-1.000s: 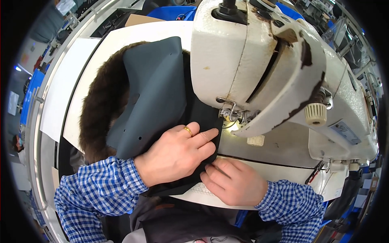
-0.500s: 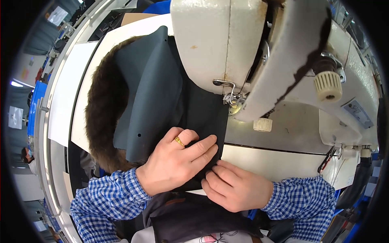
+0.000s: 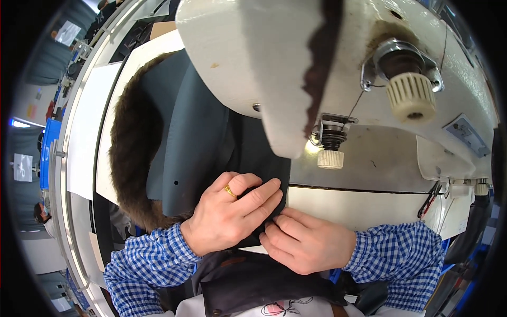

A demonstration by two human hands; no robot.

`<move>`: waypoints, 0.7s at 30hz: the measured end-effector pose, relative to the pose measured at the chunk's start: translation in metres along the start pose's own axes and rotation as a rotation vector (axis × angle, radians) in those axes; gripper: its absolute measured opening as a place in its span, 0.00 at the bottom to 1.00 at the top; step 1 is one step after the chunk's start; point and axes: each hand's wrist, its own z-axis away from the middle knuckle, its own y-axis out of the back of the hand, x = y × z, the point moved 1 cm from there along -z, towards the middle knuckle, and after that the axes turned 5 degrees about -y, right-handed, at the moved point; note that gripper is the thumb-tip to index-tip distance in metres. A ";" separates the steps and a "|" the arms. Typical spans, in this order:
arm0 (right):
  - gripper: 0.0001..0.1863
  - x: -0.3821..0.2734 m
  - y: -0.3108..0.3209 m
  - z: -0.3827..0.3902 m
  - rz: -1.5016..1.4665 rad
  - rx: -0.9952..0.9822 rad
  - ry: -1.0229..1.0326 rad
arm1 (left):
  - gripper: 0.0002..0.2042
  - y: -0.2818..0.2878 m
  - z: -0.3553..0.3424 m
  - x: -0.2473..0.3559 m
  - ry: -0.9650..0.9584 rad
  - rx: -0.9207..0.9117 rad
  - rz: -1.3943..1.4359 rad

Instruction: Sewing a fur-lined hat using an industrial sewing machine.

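Note:
A dark garment piece (image 3: pixel 260 153) lies under the sewing machine (image 3: pixel 232 68), its straight right edge running toward me. Folded over it is a blue-grey panel (image 3: pixel 193 127) with a small round hole, and brown fur trim (image 3: pixel 132 142) curves along the left side. My left hand (image 3: pixel 232 214), wearing a gold ring, is closed on the dark cloth near its right edge, fingers bent and pressed together. Right beside its fingertips, my right hand (image 3: pixel 309 240) pinches the near corner of that edge. The machine's front plate hides the needle and presser foot.
Ridged cream tension knobs (image 3: pixel 411 98) jut from the machine. Small thread snips (image 3: pixel 430 199) with red on the handle lie at the right of the white tabletop (image 3: pixel 354 208). A metal bed plate (image 3: pixel 364 153) spans the machine's base. A rail (image 3: pixel 64 158) curves along the left.
My view has shifted closer over the machine, so its head looks larger and now covers the needle area. Both hands keep nearly the same place and hold on the cloth.

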 end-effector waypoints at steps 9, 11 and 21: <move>0.13 -0.001 -0.005 0.003 -0.010 0.036 0.045 | 0.19 -0.003 0.000 0.003 0.027 -0.007 -0.030; 0.13 -0.001 -0.002 0.002 0.024 0.023 0.049 | 0.23 -0.004 0.001 0.004 0.077 0.028 0.007; 0.16 0.013 0.007 -0.002 0.017 -0.104 0.023 | 0.23 -0.008 -0.009 -0.011 0.063 0.035 0.033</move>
